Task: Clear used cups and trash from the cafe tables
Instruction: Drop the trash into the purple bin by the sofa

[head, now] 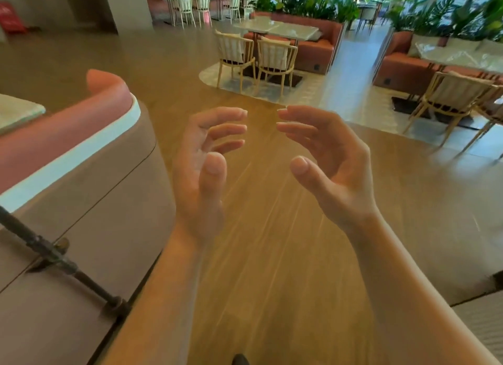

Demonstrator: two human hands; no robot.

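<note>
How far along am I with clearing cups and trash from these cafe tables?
Nothing is in hand: the left hand and right hand are both empty, fingers loosely curled, above the wooden floor. The table ahead shows no clear cups, but it is blurred, so finished work can't be confirmed. The table on the right also needs a closer check.

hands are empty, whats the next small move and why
Probably step forward toward the pale table behind the two chairs. The left hand and right hand hold nothing, only wooden floor lies beneath them, and nothing to clear is within reach.
</note>
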